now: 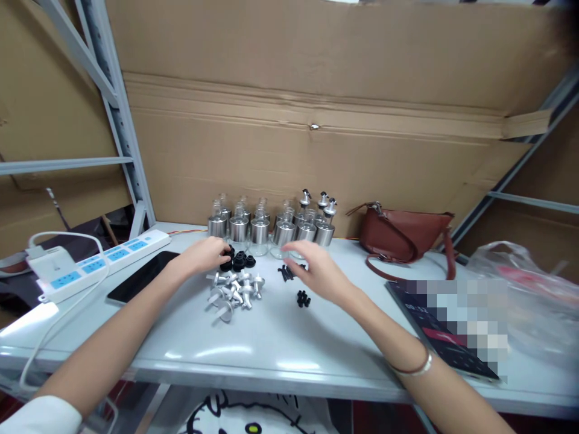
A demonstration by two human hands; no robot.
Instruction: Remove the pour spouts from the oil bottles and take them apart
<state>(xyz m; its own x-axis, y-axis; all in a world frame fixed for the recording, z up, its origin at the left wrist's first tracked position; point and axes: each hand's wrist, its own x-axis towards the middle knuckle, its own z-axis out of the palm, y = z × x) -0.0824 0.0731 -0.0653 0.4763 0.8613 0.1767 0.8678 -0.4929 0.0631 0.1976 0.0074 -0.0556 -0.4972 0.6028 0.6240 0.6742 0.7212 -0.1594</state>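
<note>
While only three bottles (324,234) are spouted beyond the half-open, empty right hand (320,269), what the curled left hand (205,254) holds is obscured.

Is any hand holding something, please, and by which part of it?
The left hand has its fingertips at the black pieces; a grip cannot be told. The right hand is open, nothing visibly held.

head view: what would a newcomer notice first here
The rows of glass bottles with metal sleeves stand out, against the cardboard at the back. In front, a loose heap of silvery spouts lies between the two hands, and a reddish-brown bag sits to the right.
</note>
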